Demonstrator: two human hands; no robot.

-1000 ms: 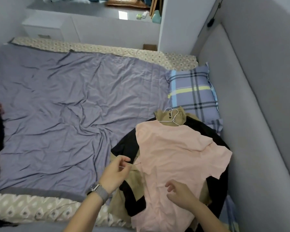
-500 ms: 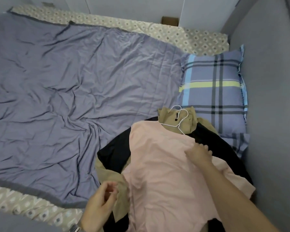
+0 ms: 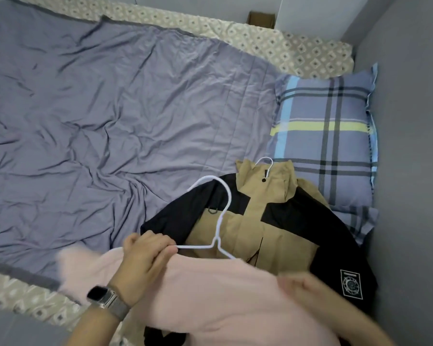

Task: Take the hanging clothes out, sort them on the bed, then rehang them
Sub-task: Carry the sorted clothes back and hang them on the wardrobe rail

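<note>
left grip (image 3: pixel 145 258) clamped on white hanger (image 3: pixel 220 221) in pink shirt (image 3: pixel 225 295); right grip (image 3: pixel 298 283) blurred, state unclear

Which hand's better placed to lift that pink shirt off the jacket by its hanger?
Left, probably. The left hand already grips the white hanger at the pink shirt's shoulder. The right hand is blurred, only resting on the fabric, over the tan-and-black jacket.

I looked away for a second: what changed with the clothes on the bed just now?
The pink shirt has been pulled toward the person, uncovering the tan and black jacket. The left hand now grips the shirt's white hanger; the right hand, blurred, is at the shirt. The jacket, plaid pillow and blanket stayed put.
</note>
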